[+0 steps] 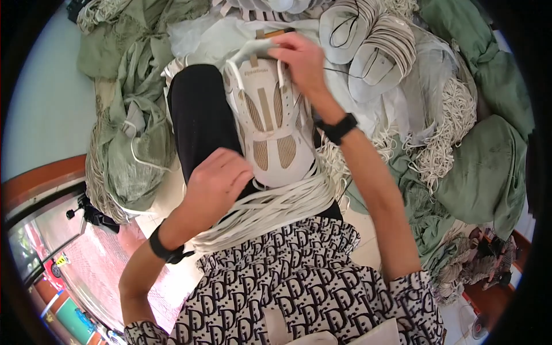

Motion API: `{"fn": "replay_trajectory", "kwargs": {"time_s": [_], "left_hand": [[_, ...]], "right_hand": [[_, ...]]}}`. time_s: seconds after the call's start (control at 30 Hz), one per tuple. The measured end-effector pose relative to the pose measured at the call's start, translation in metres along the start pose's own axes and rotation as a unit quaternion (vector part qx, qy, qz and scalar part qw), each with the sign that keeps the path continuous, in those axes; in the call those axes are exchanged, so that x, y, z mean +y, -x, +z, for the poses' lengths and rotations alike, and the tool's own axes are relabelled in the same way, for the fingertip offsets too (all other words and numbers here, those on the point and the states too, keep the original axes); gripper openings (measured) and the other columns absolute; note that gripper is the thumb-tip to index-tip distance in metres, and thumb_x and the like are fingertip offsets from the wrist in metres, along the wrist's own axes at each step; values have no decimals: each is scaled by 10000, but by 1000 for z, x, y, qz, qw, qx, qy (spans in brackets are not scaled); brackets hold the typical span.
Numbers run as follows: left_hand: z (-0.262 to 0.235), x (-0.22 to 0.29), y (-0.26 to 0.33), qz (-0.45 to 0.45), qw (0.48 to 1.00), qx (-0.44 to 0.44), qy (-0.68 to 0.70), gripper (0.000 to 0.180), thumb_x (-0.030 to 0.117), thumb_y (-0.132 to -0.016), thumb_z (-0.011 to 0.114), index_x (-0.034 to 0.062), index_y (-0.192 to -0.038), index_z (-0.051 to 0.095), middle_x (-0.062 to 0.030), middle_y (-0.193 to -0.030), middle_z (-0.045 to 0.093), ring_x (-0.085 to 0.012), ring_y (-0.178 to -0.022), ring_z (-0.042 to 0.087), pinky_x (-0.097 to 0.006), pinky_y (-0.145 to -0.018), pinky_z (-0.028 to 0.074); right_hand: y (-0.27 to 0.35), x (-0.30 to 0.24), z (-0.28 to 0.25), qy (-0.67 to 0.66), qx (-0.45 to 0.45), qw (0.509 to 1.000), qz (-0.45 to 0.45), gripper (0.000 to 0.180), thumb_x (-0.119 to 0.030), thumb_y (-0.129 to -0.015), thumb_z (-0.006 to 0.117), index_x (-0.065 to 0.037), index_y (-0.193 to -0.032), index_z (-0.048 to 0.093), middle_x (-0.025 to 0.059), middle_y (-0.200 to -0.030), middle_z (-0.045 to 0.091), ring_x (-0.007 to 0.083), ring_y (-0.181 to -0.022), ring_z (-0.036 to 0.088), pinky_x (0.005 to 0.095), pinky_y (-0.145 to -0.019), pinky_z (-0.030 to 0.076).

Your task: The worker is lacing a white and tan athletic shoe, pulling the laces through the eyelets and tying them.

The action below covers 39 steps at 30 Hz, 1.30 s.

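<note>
A beige and white shoe upper [267, 121], with tan mesh panels, lies across my lap with its rounded toe toward me. A thick bundle of off-white shoelaces [270, 204] is draped across my lap below the toe. My left hand [218, 178] is closed, its fingers curled just left of the toe and above the laces; what they pinch, if anything, is hidden. At the far right of the upper, my right hand [302, 60] has its fingers closed on the collar edge. Just beyond those fingers rests a thin orange and black object [279, 33].
Stacked pale shoe uppers [385, 49] stand at the far right, a dark cord looped over them. Tangled white laces [445, 138] hang beside them. Green cloth sacks [489, 169] lie on the right, and another green sack [144, 155] on the left.
</note>
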State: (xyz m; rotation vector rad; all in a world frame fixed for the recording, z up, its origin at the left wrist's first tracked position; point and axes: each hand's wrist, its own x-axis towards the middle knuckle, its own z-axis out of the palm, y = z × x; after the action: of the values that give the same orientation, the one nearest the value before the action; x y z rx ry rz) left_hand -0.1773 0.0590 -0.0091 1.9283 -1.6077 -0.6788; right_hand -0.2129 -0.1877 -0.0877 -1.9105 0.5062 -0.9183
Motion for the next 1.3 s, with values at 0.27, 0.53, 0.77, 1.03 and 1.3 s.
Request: {"fn": "replay_trajectory", "kwargs": {"time_s": [0.27, 0.53, 0.77, 1.03, 1.3], "left_hand": [[44, -8, 19, -62, 981, -178, -51, 202, 141, -706, 638, 33, -875, 615, -122, -774, 584, -271, -858, 560, -356, -798, 422], [4, -1, 16, -94, 982, -85, 143, 114, 120, -755, 588, 26, -795, 637, -112, -651, 574, -254, -643, 558, -331, -628, 454], [-82, 1, 36, -347, 861, -187, 322, 173, 170, -821, 554, 22, -830, 643, 11, -540, 505, -54, -473, 470, -193, -440, 372], [-109, -31, 28, -332, 885, -156, 287, 194, 193, -843, 544, 33, -817, 649, 16, -537, 506, -43, -457, 464, -188, -425, 361], [-64, -16, -26, -257, 922, -87, 274, 208, 168, -870, 495, 1, -909, 613, -31, -640, 557, -71, -528, 526, -199, -504, 426]], "right_hand": [[93, -81, -58, -68, -362, 930, -20, 81, -86, -661, 633, -48, -732, 622, 45, -656, 584, 161, -588, 570, 273, -553, 452], [125, -103, -29, 107, -399, 904, -106, 91, -122, -664, 587, -69, -629, 523, 65, -627, 559, 245, -567, 583, 356, -503, 452], [59, -75, -122, 102, -264, 959, 9, 90, -41, -714, 589, 8, -771, 638, 34, -679, 598, 90, -612, 542, 222, -535, 403], [46, 117, -340, 387, -77, 911, 123, 148, -151, -709, 558, -26, -747, 628, 48, -541, 516, 132, -460, 464, 289, -442, 352], [59, 129, -317, 465, -254, 846, 67, 196, -198, -702, 618, -8, -658, 602, 114, -593, 558, 280, -529, 525, 390, -498, 391]]}}
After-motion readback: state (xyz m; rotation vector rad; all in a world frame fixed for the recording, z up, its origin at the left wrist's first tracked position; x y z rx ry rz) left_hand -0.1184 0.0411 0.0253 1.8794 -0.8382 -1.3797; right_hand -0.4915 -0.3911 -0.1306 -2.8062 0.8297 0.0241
